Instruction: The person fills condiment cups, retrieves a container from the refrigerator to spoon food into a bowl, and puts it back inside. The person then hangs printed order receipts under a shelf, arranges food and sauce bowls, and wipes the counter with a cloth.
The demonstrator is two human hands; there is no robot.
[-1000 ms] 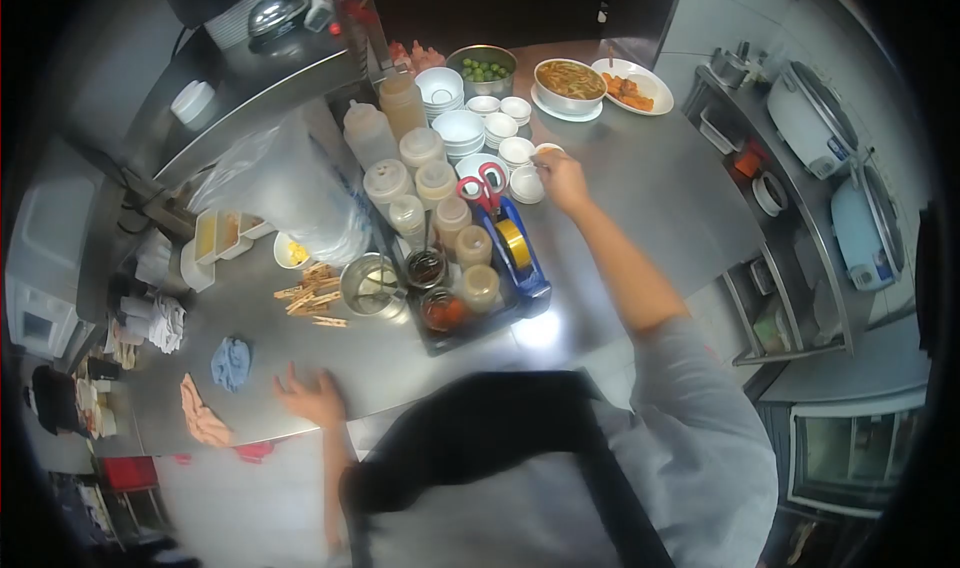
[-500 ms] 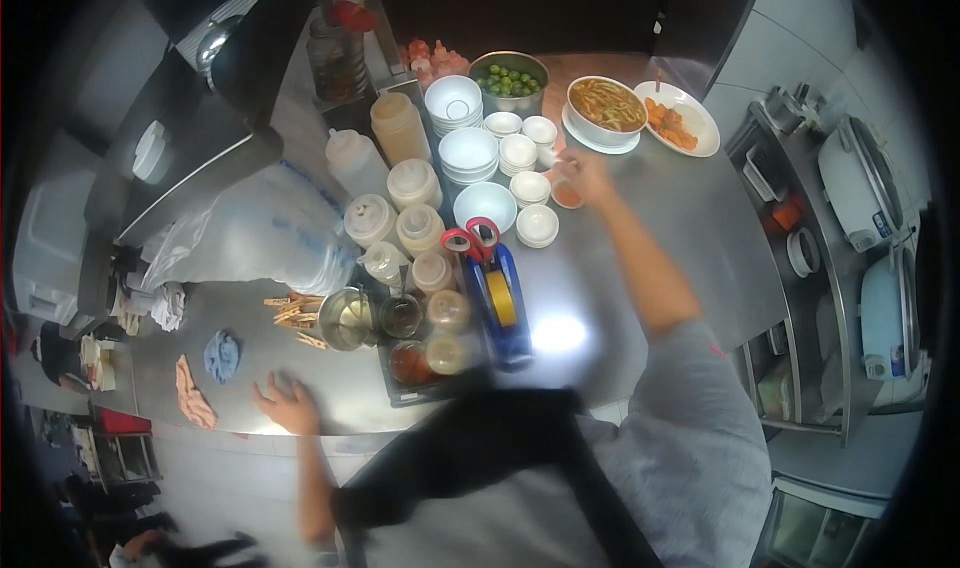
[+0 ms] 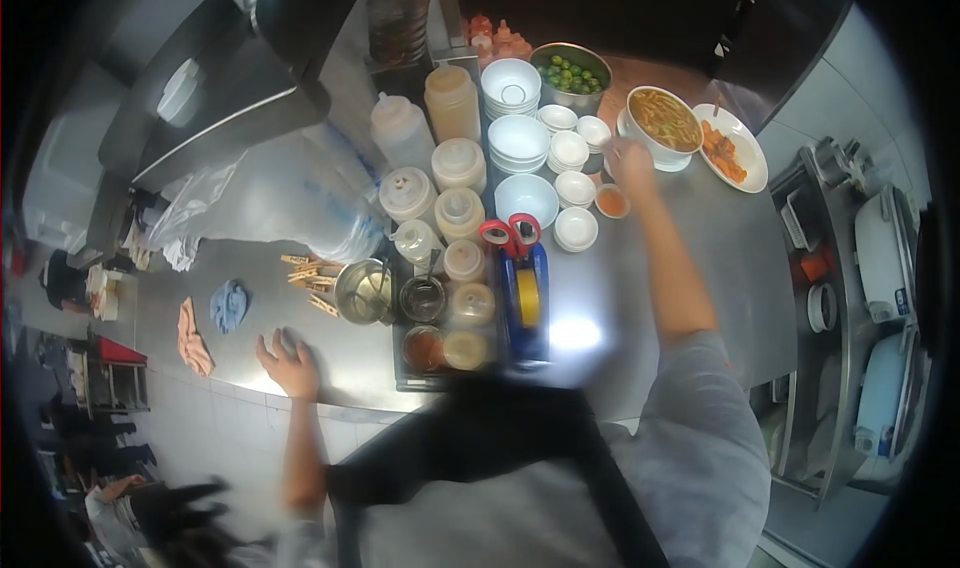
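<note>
Since the earlier frames, discounting a turn of the camera, observed a shift of the right hand (image 3: pixel 632 166) towards the bowl of soup (image 3: pixel 665 120), leaving the sauce dish (image 3: pixel 612 202) in plain sight on the near side. Found the right hand between the bowl of soup and the stacks of small white dishes (image 3: pixel 575 230), fingers drawn together and partly hidden; unable to tell whether gripping anything or touching the bowl. Located the sauce dish, with orange contents, on the steel counter (image 3: pixel 690 268), just beside the small white dishes. Recorded the left hand (image 3: pixel 292 370) open, fingers spread, at the near edge of the counter, close to the blue cloth (image 3: pixel 229 306) and farther from the pink cloth (image 3: pixel 193 340). Could not establish contact with the counter. Noted an oval plate (image 3: pixel 752 163) of orange food (image 3: pixel 722 153) just beside the bowl of soup. Also logged red-handled scissors (image 3: pixel 511 233) at the blue tape dispenser (image 3: pixel 541 278), alongside the squeeze bottles (image 3: pixel 458 164).
</note>
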